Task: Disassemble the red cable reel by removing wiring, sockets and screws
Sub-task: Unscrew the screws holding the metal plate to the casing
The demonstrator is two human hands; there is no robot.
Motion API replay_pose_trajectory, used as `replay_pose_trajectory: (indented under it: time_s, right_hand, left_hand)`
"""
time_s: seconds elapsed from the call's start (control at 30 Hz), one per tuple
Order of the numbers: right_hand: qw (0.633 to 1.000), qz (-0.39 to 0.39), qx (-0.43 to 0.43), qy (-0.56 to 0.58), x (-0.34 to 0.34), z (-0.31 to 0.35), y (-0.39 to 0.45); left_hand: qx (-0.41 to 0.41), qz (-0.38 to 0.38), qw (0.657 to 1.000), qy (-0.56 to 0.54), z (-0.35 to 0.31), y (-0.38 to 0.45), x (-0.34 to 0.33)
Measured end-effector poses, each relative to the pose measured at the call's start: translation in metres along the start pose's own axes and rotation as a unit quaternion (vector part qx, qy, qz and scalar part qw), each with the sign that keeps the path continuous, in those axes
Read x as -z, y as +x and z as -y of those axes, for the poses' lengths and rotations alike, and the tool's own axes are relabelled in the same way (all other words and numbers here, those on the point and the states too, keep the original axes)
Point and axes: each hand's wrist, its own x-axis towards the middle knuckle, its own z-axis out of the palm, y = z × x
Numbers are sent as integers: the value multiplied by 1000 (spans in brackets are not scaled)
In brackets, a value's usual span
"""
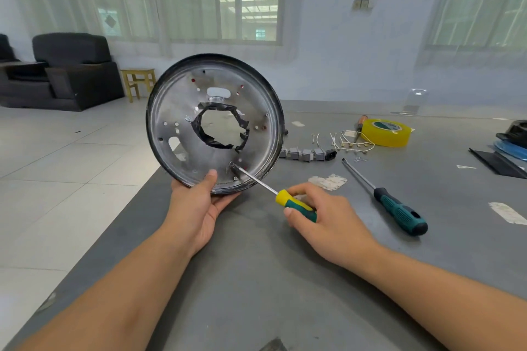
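Note:
A round metal reel plate (174, 105) with a black rim and a taped-edged centre hole stands upright at the grey table's left edge. My left hand (199, 202) grips its lower rim, thumb on the inner face. My right hand (322, 216) holds a yellow-and-green screwdriver (295, 204); its tip sits on a screw (232, 165) at the plate's lower right. Removed grey sockets (306, 154) and short white wires (342, 142) lie on the table behind the plate, to the right.
A second, green-and-black screwdriver (399, 208) lies right of my right hand. A yellow tape roll (385, 131) and a small tester screwdriver (360, 127) sit further back. Dark parts (510, 148) rest at the right edge. Paper scraps dot the table (271, 279).

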Motion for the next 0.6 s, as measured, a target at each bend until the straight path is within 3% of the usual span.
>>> replay_pose_trajectory:
  time_s: [0.6]
  right_hand:
    - [998, -3, 39, -47, 0, -1, -1]
  left_hand:
    - [-51, -7, 998, 33, 3, 9, 4]
